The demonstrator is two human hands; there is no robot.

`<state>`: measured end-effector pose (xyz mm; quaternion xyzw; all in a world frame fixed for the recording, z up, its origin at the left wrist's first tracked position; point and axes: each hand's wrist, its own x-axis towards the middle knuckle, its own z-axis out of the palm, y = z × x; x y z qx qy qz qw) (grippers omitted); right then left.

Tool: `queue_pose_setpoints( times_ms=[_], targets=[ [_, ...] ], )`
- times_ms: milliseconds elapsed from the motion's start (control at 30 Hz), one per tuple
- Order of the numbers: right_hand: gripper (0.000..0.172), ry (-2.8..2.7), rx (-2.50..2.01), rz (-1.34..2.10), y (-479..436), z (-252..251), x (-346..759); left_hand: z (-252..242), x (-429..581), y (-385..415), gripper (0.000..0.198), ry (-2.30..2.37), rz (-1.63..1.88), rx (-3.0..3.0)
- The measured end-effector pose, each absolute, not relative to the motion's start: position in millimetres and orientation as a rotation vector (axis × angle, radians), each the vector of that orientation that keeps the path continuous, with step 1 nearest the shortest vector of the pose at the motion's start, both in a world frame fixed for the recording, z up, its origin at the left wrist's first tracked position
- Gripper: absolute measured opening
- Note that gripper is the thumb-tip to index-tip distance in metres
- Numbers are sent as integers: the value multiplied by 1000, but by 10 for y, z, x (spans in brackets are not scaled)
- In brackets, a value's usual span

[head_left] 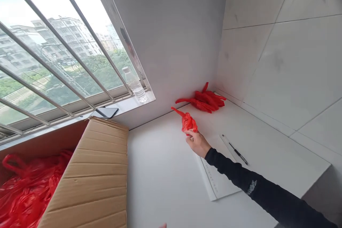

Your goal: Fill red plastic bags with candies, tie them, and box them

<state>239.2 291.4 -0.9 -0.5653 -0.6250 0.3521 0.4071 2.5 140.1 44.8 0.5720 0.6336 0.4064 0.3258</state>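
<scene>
My right hand (196, 142), in a black sleeve, reaches out over the white counter (165, 171) and is closed on a knotted red plastic bag (187, 121) held just above the surface. Beyond it, in the far corner, lies a small pile of knotted red bags (204, 100). Only a fingertip of my left hand (162, 226) shows at the bottom edge; whether it is open or closed is hidden.
An open cardboard box (93, 174) full of loose red plastic bags (24, 188) stands at the left. A sheet of paper (216, 181) with a black pen (238, 154) lies under my arm. A water bottle (135, 84) and a phone (108, 112) rest on the windowsill.
</scene>
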Motion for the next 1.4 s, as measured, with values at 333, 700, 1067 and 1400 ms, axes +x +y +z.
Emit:
queue_pose_setpoints(
  times_ms=[333, 700, 1067, 1400],
  targets=[
    [37, -1633, -1200, 1248, 1034, -23, 1897, -21, 370, 1579, 33, 1763, 950, 1432],
    [22, -1765, -1163, 1095, 1305, 497, 2416, 20, 238, 1109, 19, 1562, 868, 1770],
    [13, -2154, -1138, 842, 1420, 65, 2360, 86, 120, 905, 14, 1526, 901, 1949],
    [6, -2168, -1013, 835, 1407, 67, 2296, 65, 126, 868, 20, 1450, 938, 2029]
  ],
)
